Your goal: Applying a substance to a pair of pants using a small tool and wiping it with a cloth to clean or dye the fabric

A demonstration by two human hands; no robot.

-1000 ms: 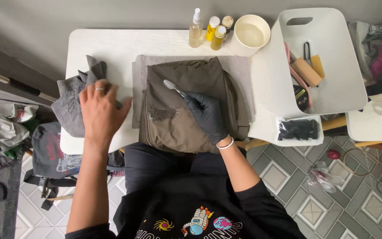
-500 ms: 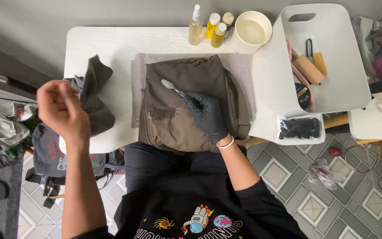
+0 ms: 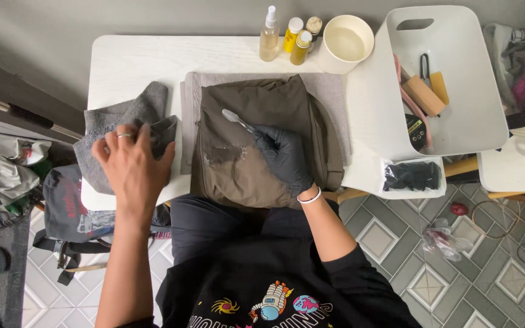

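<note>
My gloved right hand [image 3: 284, 157] pinches a toothbrush [image 3: 238, 120] over the olive bag [image 3: 256, 143].
Its long axis runs up-left from my fingers, bristle end over the bag's wet patch [image 3: 225, 154]. Left of the bag, my bare left hand [image 3: 133, 167], fingers spread, presses the grey cloth [image 3: 116, 121] near the table's [image 3: 135, 61] front edge.

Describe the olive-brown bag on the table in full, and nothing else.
The olive-brown bag lies flat on a grey towel at the middle of the white table. It looks like soft woven fabric, with a darker strap or edge down its right side. A wet, foamy patch marks its lower left. The black-gloved right hand rests on it, holding a toothbrush whose head lies over the fabric.
</note>
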